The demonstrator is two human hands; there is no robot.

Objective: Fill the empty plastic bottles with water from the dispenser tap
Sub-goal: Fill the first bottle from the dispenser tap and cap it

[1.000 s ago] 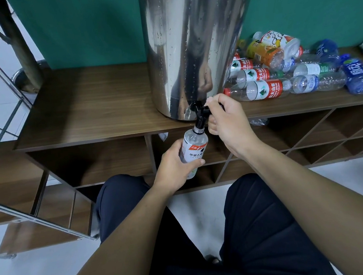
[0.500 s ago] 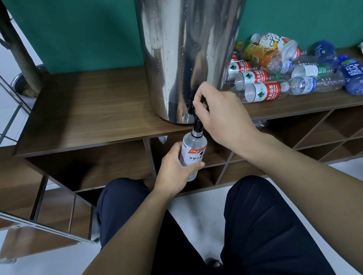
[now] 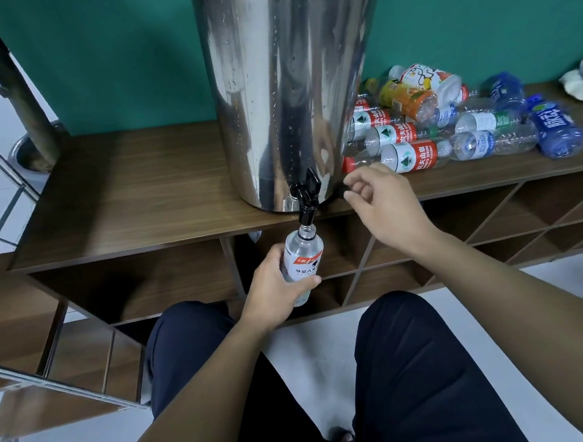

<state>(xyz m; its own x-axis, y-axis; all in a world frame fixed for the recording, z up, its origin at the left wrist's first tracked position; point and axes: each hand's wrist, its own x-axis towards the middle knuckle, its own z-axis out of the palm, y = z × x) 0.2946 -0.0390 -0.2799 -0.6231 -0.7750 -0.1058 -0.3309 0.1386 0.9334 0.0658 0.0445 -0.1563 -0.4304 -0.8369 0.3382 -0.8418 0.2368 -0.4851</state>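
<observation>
Gripping bottle [image 3: 303, 259] under tap [image 3: 306, 198]: L hand [image 3: 278, 294] | R hand [image 3: 381, 201] pinching small black item, unclear

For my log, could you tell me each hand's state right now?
Left hand: grips the bottle.
Right hand: pinches a small black cap.

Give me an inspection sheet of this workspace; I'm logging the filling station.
Surface: brown wooden shelf, steel dispenser standing on it.
Job's things: open bottle held under the black tap; small black cap on the shelf edge.
Clutter: pile of bottles lying right of the dispenser.
Hands: left hand grips the bottle; right hand at the cap, grip unclear.
Cables: nothing seen.
Surroundings: green wall, pale floor.
</observation>
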